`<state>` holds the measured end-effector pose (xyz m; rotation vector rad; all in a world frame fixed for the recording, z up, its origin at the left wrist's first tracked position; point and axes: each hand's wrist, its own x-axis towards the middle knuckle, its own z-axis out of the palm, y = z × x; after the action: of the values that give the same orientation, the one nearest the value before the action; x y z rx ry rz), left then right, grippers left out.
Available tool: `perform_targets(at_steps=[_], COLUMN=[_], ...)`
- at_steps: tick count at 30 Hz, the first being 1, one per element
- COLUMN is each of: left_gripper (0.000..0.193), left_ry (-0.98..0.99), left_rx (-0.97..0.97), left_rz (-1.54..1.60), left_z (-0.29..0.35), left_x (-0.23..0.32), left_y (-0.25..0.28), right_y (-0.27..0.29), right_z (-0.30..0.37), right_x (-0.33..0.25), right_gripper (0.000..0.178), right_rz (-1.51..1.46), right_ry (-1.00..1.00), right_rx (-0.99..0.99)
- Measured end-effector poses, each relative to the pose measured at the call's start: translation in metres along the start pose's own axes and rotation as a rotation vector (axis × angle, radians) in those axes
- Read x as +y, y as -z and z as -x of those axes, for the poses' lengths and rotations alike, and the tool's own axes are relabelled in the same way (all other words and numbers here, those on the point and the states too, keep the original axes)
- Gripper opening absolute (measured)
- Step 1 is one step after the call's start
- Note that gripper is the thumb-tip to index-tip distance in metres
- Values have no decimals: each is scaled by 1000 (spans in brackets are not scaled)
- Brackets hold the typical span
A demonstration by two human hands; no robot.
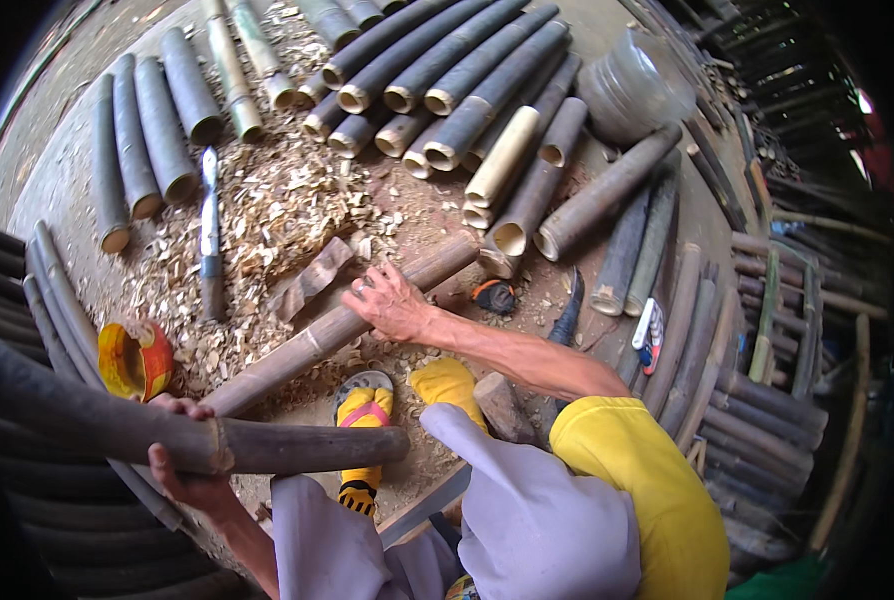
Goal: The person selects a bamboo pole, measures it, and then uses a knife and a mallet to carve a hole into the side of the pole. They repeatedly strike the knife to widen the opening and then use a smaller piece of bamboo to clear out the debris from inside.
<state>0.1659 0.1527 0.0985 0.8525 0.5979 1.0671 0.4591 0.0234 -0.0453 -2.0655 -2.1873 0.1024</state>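
Bamboo is the material of both poles at our hands. With our left hand [192,488] we grip the dark pole [312,448] just beside its node; this pole runs in from the left edge of the view and crosses in front of our sandalled foot [365,400]. The left thumb bears on the pole's near face; the other fingertips show close together beyond its upper edge, and we cannot tell how they close behind it.

Our right hand [392,303] clasps the brown pole [287,355] near its middle. Its fingers are bent over the top surface, lightly parted at the knuckles; the thumb position cannot be told. The brown pole slants from beside the left fingers up to the right, toward the stack of cut bamboo tubes [467,75].

Around the work area we find the following. A wooden block [312,280] lies just beyond the brown pole. A long-bladed knife [212,235] rests on the wood shavings [287,200], handle toward us. A yellow and red ring [135,360] stands left of the shavings. An orange and black tape measure [494,296] lies below the far end of the brown pole. Farther right is a red, white and blue tool [649,335]; a translucent plastic bucket [637,90] sits beside the stack.
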Motion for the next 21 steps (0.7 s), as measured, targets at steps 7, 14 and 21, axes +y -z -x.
perform_targets(at_steps=[7, 14, 21], left_gripper=[83, 75, 71], left_ry=[-117, -28, 284], left_rx=[-48, -173, -43], left_rz=[-72, 51, 27], left_z=[-7, -4, -31], left_x=[34, 10, -58], left_y=[-34, -26, -24], right_y=[90, 130, 78], right_z=[101, 234, 328], right_x=[2, -17, 67], right_gripper=[63, 63, 82], right_rz=[-18, -443, -441], right_ry=[-379, -1175, -1682], right_rx=[58, 457, 731])
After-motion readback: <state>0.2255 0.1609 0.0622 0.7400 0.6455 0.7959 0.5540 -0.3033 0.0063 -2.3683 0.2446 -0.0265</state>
